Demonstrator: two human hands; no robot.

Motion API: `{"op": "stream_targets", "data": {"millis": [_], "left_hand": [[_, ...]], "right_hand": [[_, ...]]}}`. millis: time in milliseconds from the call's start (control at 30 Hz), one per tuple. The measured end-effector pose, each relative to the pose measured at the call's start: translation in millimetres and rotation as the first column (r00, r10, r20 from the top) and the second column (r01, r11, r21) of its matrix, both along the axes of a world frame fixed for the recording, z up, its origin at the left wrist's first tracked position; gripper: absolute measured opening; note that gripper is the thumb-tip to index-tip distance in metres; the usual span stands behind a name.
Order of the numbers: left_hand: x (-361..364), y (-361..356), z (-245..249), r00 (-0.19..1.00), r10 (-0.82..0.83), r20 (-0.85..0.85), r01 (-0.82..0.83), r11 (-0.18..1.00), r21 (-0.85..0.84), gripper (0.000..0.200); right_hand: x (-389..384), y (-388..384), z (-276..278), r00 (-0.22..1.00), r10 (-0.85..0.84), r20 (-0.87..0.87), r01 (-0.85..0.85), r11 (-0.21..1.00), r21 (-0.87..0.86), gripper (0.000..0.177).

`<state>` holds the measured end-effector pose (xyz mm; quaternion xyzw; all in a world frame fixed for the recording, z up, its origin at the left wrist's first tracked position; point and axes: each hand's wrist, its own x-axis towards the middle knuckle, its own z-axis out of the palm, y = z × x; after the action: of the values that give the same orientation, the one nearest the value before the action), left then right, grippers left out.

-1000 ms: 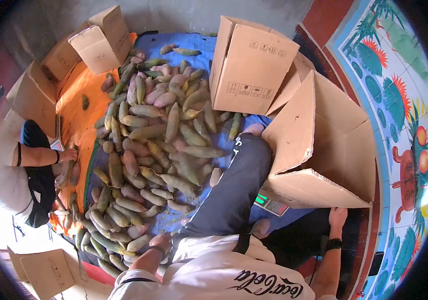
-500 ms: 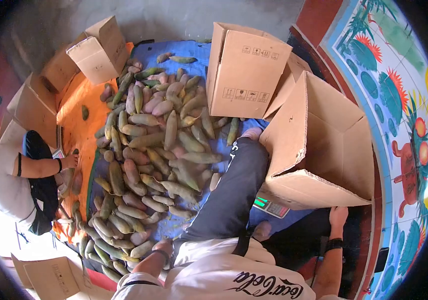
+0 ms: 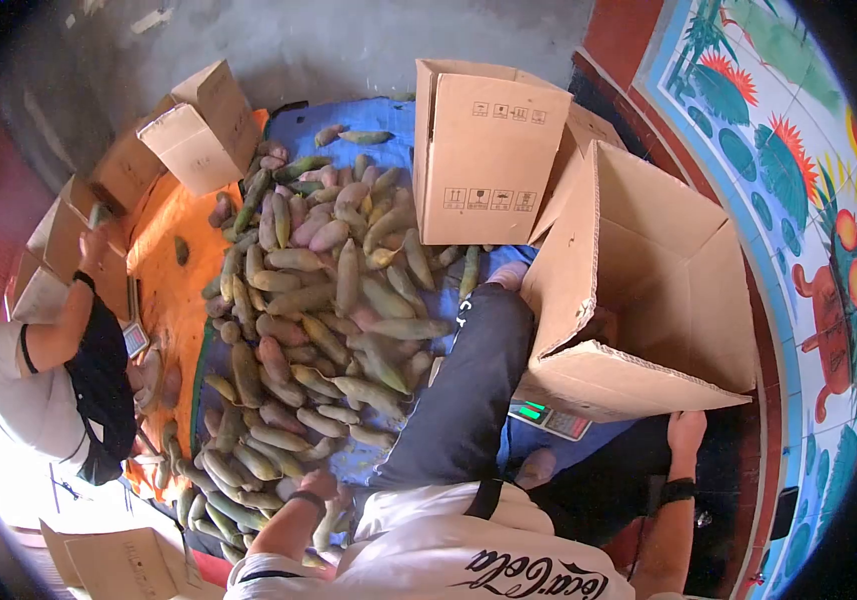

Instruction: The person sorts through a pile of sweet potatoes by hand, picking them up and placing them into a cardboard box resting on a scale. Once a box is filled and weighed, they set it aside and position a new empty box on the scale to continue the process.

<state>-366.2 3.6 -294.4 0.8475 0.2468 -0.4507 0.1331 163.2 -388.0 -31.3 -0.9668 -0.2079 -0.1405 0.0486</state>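
Note:
Large green and pinkish vegetables that look like radishes (image 3: 294, 300) lie heaped before me. My left hand (image 3: 321, 485) is low over the near edge of the heap, beside my thigh. A pale green vegetable (image 3: 333, 515) shows just below it; the fingers are too small and hidden to tell a grip. On the right, my right hand (image 3: 687, 432) is closed at the lower edge of a large cardboard box (image 3: 664, 375), its fingertips hidden. That box stands tilted open over a digital scale (image 3: 549, 418) with a green lit display.
Another tall cardboard box (image 3: 489, 150) stands behind the heap, on a blue sheet (image 3: 389, 112). At left a co-worker (image 3: 24, 390) sits by an orange sheet (image 3: 161, 240), several boxes (image 3: 204, 125) and a second scale (image 3: 136, 338). A painted tile wall (image 3: 784, 230) borders the right.
The co-worker's arm has risen from the heap's edge to a box at the left, with a vegetable at the hand. My view has shifted slightly; my hands stay nearly in place.

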Motion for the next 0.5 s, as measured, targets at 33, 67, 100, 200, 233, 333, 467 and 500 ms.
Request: {"op": "stream_targets", "data": {"millis": [33, 67, 100, 200, 233, 333, 467, 500], "left_hand": [[-3.7, 16.5, -13.1, 1.000, -0.003, -0.002, 0.004, 1.000, 0.006, 0.035], [-6.4, 30.7, -21.1, 0.992, -0.023, 0.124, 0.018, 0.999, 0.045, 0.034], [-6.9, 38.6, -23.1, 0.968, -0.048, 0.247, 0.028, 0.996, 0.085, 0.033], [26.9, 63.3, 25.9, 0.757, 0.424, 0.497, -0.416, 0.900, -0.133, 0.031], [55.4, 62.2, 79.8, 0.777, 0.371, 0.508, -0.406, 0.913, -0.047, 0.032], [87.1, 68.9, 97.1, 0.747, 0.367, 0.555, -0.442, 0.897, 0.002, 0.032], [124.7, 78.3, 142.9, 0.694, 0.284, 0.662, -0.477, 0.870, 0.127, 0.032], [130.2, 81.5, 147.0, 0.699, 0.273, 0.660, -0.484, 0.861, 0.157, 0.031]], "right_hand": [[-0.1, 0.3, -0.1, 1.000, -0.003, -0.002, 0.004, 1.000, 0.006, 0.018], [-0.5, 0.0, -0.5, 1.000, -0.011, -0.006, 0.011, 1.000, -0.008, 0.018], [-0.6, -0.4, -0.9, 1.000, -0.019, -0.011, 0.019, 1.000, -0.023, 0.017], [0.0, -1.1, -1.8, 0.998, -0.042, -0.043, 0.043, 0.999, 0.017, 0.017], [0.7, -1.9, -4.2, 0.998, -0.048, -0.045, 0.049, 0.999, 0.022, 0.017], [3.9, -5.7, -7.6, 0.999, -0.040, -0.012, 0.041, 0.997, 0.065, 0.016], [0.0, -4.6, -5.8, 1.000, -0.021, -0.018, 0.022, 0.997, 0.071, 0.015], [-0.6, -3.8, -5.7, 1.000, -0.017, 0.005, 0.017, 0.997, 0.072, 0.014]]}}
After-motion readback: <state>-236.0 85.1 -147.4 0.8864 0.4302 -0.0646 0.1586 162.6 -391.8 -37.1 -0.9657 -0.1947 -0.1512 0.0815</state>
